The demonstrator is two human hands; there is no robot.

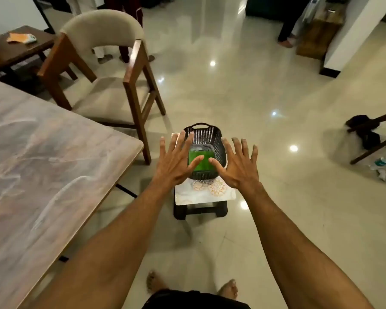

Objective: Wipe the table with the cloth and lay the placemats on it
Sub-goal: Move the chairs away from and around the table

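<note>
Both my hands are stretched out in front of me with fingers spread wide and holding nothing. My left hand (176,162) and my right hand (239,163) hover on either side of a black plastic basket (218,141). Inside the basket lies a green cloth (204,160). The basket stands on a patterned placemat (210,192) that covers a low black stool (198,211). The marbled table (42,163) fills the left side of the view, its top streaked with pale marks.
A wooden chair (112,70) with a beige seat stands at the table's far corner. A dark side table (16,50) with an orange item is at the back left. Another chair with dark clothing (366,132) and a bottle (383,161) sit at right. Glossy tiled floor surrounds the stool.
</note>
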